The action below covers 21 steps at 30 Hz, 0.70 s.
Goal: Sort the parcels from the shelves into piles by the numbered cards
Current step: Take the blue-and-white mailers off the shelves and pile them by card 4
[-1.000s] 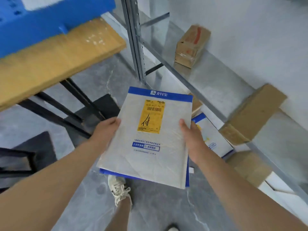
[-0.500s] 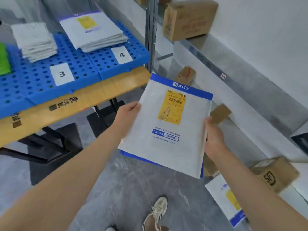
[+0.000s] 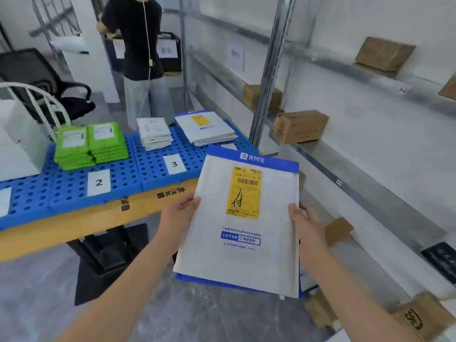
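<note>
I hold a white mailer with a blue top band and a yellow label (image 3: 244,225) in front of me, with another blue-edged mailer under it. My left hand (image 3: 179,219) grips its left edge and my right hand (image 3: 307,227) grips its right edge. On the table lie blue perforated mats (image 3: 153,171) with card 2 (image 3: 98,182) and card 3 (image 3: 174,164). Behind card 2 are green parcels (image 3: 91,144). A stack of white parcels (image 3: 155,134) sits behind card 3. Further right lies a pile of blue-and-white mailers (image 3: 206,128).
Metal shelves (image 3: 357,169) on the right carry cardboard boxes (image 3: 301,127), with more boxes on the floor (image 3: 419,317). A person in a black top (image 3: 138,45) stands behind the table. A black office chair (image 3: 37,77) is at the far left.
The view has risen from the floor and low shelf to the table and its piles. The mailer stays held in both hands and now sits nearer the table's right end.
</note>
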Motion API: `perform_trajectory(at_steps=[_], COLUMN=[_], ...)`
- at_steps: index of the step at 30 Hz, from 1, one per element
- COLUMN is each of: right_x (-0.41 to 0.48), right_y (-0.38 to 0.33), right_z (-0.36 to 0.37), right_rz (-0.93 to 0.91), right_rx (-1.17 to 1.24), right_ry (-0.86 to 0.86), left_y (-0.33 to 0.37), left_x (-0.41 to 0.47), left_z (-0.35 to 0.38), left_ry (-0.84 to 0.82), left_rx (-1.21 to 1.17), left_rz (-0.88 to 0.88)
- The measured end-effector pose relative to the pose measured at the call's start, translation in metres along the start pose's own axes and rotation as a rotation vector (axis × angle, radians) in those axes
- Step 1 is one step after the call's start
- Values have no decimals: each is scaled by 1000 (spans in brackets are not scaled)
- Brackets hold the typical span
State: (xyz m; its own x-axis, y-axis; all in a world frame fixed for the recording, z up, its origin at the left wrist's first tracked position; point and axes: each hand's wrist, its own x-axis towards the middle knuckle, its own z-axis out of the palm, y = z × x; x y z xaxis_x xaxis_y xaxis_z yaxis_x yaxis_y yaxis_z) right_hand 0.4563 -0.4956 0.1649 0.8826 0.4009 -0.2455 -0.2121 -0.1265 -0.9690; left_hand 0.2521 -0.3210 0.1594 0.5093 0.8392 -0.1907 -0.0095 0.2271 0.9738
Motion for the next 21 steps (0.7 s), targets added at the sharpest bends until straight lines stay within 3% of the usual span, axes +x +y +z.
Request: perform_trajectory(at_steps=[10, 21], right_x=[10, 126], right_y=[-45, -99], right_z=[39, 75], right_rz=[-92, -122], right_rx=[-3, -35], right_ry=[-104, -246], left_y=[30, 62], left_x=[10, 97], left_z=[-15, 27], left_ry=[111, 239], left_rx=[-109, -182], left_rz=[4, 18])
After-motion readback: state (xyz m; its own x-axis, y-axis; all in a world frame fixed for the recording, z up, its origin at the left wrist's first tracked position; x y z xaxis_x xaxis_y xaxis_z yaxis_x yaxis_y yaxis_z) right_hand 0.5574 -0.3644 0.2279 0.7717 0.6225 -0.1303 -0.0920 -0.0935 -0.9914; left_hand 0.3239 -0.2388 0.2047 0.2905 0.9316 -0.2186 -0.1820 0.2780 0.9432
